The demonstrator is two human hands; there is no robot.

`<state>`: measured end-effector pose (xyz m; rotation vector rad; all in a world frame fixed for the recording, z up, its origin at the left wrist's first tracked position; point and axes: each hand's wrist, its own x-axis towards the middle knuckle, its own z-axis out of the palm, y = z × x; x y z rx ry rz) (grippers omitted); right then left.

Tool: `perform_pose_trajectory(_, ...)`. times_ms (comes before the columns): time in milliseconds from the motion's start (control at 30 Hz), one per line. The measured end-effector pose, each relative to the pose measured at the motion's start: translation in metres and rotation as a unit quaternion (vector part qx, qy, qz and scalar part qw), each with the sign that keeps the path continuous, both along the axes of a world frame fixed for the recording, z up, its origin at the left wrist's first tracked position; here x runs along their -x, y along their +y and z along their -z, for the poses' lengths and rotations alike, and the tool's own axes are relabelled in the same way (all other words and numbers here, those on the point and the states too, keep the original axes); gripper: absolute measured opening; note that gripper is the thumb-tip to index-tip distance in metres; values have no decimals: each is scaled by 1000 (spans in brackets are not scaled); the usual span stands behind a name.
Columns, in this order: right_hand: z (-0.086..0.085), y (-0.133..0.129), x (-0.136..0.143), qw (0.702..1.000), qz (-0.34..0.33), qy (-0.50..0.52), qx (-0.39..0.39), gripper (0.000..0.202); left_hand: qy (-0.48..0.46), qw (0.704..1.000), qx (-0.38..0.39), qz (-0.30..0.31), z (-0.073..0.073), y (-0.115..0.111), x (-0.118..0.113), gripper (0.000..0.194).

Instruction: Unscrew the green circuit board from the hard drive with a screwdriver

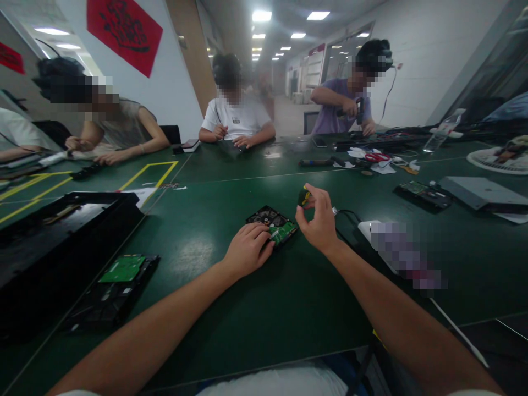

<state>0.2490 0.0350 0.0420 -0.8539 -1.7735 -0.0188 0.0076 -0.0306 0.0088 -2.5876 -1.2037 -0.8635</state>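
Note:
A hard drive point(284, 233) lies on the green table with its green circuit board facing up. My left hand point(250, 247) is closed over its near left side, fingers curled along the edge and thumb toward the board. To the right and a little above the drive, my right hand point(317, 217) pinches a screwdriver point(304, 196) by its black and yellow handle. I cannot make out the screwdriver's shaft. A second hard drive point(122, 269), also with a green board, sits in a black frame at the left.
A large black casing point(61, 231) takes up the left side. On the right are a phone-like white-edged object point(396, 253) with cables, another hard drive point(424, 195), a grey box point(487, 192) and a bottle point(443, 132). Several people work across the table.

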Motion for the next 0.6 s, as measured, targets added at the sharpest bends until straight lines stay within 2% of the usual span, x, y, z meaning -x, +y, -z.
perform_pose_trajectory(233, -1, -1, 0, 1000, 7, 1, -10, 61, 10, 1000, 12, 13, -3, 0, 1, 27)
perform_pose_trajectory(367, 0, -1, 1, 1000, -7, 7, -11, 63, 14, 1000, 5, 20, -2, 0, 2, 27)
perform_pose_trajectory(600, 0, 1, 0, 1000, 12, 9, -14, 63, 0, 1000, -5, 29, -1, 0, 2, 24)
